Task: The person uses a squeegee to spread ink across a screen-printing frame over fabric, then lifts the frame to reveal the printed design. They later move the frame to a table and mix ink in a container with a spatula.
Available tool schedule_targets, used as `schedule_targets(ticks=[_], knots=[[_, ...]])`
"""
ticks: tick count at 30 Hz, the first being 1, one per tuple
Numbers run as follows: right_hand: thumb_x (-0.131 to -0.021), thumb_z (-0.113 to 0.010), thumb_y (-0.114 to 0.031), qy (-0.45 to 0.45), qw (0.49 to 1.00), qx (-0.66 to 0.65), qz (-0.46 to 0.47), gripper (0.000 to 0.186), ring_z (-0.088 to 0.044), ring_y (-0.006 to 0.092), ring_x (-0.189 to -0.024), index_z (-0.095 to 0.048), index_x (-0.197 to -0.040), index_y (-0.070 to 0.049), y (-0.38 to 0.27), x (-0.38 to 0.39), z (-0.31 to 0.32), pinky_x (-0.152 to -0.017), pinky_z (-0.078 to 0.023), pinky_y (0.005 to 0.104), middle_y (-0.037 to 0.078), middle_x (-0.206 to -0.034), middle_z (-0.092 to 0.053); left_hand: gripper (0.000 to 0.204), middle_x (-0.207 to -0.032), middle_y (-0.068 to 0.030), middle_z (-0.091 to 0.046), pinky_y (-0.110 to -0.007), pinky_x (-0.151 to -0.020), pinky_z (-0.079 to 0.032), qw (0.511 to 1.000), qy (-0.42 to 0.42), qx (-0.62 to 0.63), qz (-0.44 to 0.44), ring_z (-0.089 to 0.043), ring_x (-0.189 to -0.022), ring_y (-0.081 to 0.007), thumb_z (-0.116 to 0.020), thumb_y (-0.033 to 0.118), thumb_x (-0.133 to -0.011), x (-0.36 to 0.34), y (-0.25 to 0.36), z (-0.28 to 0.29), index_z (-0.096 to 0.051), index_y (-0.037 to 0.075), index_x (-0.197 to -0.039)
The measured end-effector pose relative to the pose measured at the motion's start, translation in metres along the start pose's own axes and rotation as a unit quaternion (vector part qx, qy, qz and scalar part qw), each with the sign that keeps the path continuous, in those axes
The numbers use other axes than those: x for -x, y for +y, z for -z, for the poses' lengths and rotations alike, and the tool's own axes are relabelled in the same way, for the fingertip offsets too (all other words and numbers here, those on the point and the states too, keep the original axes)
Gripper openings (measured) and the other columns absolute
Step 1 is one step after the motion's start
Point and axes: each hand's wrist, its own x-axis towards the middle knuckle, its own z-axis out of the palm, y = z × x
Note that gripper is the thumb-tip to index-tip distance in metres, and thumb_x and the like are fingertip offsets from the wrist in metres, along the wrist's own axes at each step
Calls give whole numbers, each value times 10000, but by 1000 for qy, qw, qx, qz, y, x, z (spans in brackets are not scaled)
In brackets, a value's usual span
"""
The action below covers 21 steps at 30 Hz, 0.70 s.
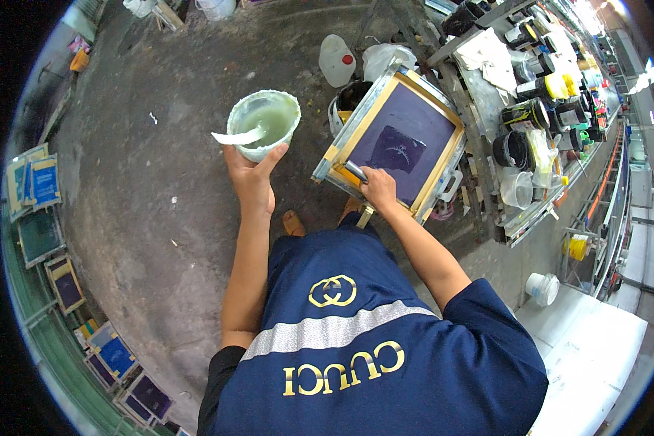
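My left hand (251,174) is wrapped round the lower side of a white plastic tub (291,129) and holds it up over the floor. Pale greenish liquid (275,125) lies inside, and a white spoon-like scoop (238,138) rests across the rim. At the near edge of a screen printing frame (454,145), my right hand (379,188) is closed round a short grey bar (355,171); its far part is hidden by the fingers. The frame leans tilted, with purple mesh (432,120) and a darker square patch (398,149) in the middle.
A bucket (334,116) and a translucent jug with a red cap (336,62) stand beyond the frame. Right of it, a bench holds several ink tubs (527,115) and cloths (485,58). More screens (67,285) lean along the left wall. A white board (581,349) lies behind right.
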Motion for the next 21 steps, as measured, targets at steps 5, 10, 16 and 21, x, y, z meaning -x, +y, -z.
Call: schedule_targets(ticks=[5, 10, 16, 21], knots=[[-838, -691, -197, -12, 999, -15, -51, 311, -713, 364, -926, -718, -1140, -126, -14, -9, -6, -823, -568, 510, 171, -928, -738, 820, -1428, -105, -570, -408, -1105, -514, 1000, -8, -12, 11, -569, -1333, -255, -817, -112, -796, -1, -4, 0, -427, 78, -1491], [-838, -688, -198, -44, 996, -3, -74, 300, -713, 378, -927, -717, -1130, -136, -19, -18, -8, -823, -568, 529, 181, -912, -728, 815, -1426, -107, -572, -402, -1097, -525, 1000, -24, -9, 13, -580, -1321, -257, -819, -107, -799, 3, -5, -8, -431, 95, -1487], [-821, -698, -168, -60, 997, -6, -40, 319, -703, 385, -931, -713, -1140, -148, -21, -15, -9, -832, -572, 527, 175, -930, -718, 811, -1425, -108, -575, -405, -1090, -533, 1000, -28, -4, 11, -591, -1311, -260, -820, -104, -799, 5, -7, -10, -434, 96, -1484], [-817, -702, -162, -54, 998, -26, -12, 347, -688, 365, -978, -706, -1164, -157, -18, -7, -15, -869, -566, 507, 158, -947, -718, 821, -1405, -94, -562, -383, -1143, -475, 999, -20, 16, 27, -564, -1327, -229, -856, -80, -767, 7, -5, -13, -436, 77, -1454]])
